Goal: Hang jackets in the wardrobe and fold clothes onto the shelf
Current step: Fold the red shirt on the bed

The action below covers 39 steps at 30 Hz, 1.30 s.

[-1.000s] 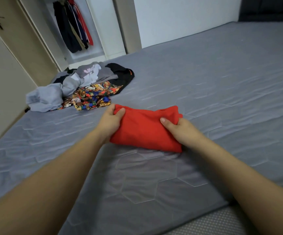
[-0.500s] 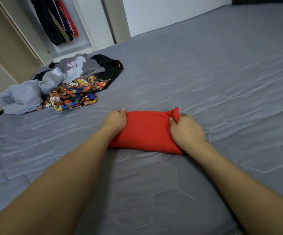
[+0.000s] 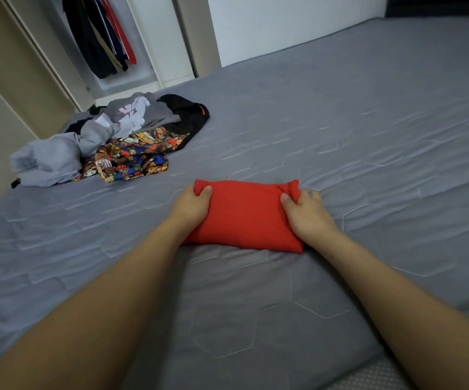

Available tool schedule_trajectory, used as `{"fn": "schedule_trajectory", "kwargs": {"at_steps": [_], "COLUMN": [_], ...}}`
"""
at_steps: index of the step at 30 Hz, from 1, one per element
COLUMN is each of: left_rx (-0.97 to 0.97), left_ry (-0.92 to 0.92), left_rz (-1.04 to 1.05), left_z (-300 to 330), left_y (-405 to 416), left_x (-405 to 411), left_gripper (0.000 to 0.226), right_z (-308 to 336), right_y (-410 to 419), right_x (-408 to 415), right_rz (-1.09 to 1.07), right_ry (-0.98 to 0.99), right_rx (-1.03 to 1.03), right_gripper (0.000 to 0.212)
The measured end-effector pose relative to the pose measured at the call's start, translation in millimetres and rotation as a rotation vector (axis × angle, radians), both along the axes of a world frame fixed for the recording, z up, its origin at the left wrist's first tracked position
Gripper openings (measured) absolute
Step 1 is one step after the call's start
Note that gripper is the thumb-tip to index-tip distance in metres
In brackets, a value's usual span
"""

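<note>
On your far left, jackets (image 3: 101,38) hang in the open wardrobe (image 3: 154,52), with a clothes pile (image 3: 109,144) below on the bed (image 3: 368,136). Your left hand (image 3: 192,206) grips the folded red garment (image 3: 244,215) on the bed, thumb on top; your right hand (image 3: 307,215) pinches its right end.

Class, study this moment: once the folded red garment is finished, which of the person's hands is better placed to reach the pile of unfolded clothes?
Left, probably. The left hand grips the red garment on the side nearer the pile of unfolded clothes; the right hand would have to cross over.
</note>
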<state>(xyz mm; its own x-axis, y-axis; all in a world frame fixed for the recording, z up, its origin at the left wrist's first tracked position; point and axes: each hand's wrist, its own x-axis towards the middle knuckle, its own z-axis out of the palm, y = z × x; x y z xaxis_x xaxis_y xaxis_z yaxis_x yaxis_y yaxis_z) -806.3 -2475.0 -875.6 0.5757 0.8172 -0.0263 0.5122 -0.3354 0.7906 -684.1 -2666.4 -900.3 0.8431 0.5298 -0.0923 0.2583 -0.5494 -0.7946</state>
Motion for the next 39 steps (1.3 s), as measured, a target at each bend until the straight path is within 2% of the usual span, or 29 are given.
{"fn": "schedule_trajectory", "kwargs": {"at_steps": [1, 2, 4, 5, 7, 8, 10, 13, 15, 16, 20, 26, 29, 32, 36, 39], "left_rx": [-0.119, -0.271, -0.510, -0.594, -0.743, -0.755, -0.709, -0.532, -0.466, -0.469, -0.595, -0.456, -0.580, -0.660, -0.614, -0.598], "left_ry": [-0.117, -0.252, -0.421, -0.410, -0.216, -0.119, -0.067, 0.005, 0.133, 0.135, 0.013, 0.008, 0.001, -0.090, -0.286, -0.449], "left_rz": [0.008, -0.004, -0.107, -0.206, -0.414, -0.477, -0.416, -0.094, 0.010, 0.033, 0.029, -0.002, -0.031, -0.020, 0.006, 0.003], "left_z": [8, 19, 32, 38, 47, 48, 49, 43, 35, 31, 18, 2, 9, 17, 51, 122], "left_y": [-7, -13, -17, -21, -30, -31, -28, -29, -33, -36, -43, -32, -30, -33, -22, 11], "left_x": [-10, -24, -61, -81, -114, -124, -128, -113, -102, -97, -88, -96, -94, -84, -81, -99], "left_gripper": [0.023, 0.025, 0.046, 0.044, 0.033, 0.039, 0.048, 0.032, 0.022, 0.019, 0.024, 0.016, 0.020, 0.022, 0.014, 0.016], "right_z": [3, 9, 18, 22, 28, 31, 33, 33, 32, 31, 26, 15, 17, 30, 84, 164], "right_y": [-4, -8, -18, -22, -21, -17, -8, 5, 11, 14, 17, 6, 2, 6, 24, 52], "right_x": [1, 2, 6, 7, 2, -2, -13, -25, -28, -29, -30, -32, -34, -39, -44, -58], "right_rz": [-0.013, -0.042, -0.049, -0.016, 0.053, 0.074, 0.090, 0.062, 0.010, -0.015, -0.082, -0.040, -0.019, -0.028, -0.012, 0.054], "right_ry": [0.138, 0.303, 0.537, 0.573, 0.582, 0.588, 0.640, 0.704, 0.738, 0.754, 0.751, 0.695, 0.721, 0.719, 0.606, 0.604], "right_rx": [0.141, 0.293, 0.422, 0.398, 0.308, 0.263, 0.232, 0.279, 0.319, 0.347, 0.419, 0.524, 0.534, 0.575, 0.708, 0.758], "right_gripper": [0.052, 0.055, 0.060, 0.058, 0.042, 0.031, 0.022, 0.030, 0.032, 0.033, 0.037, 0.033, 0.035, 0.030, 0.018, 0.023]}}
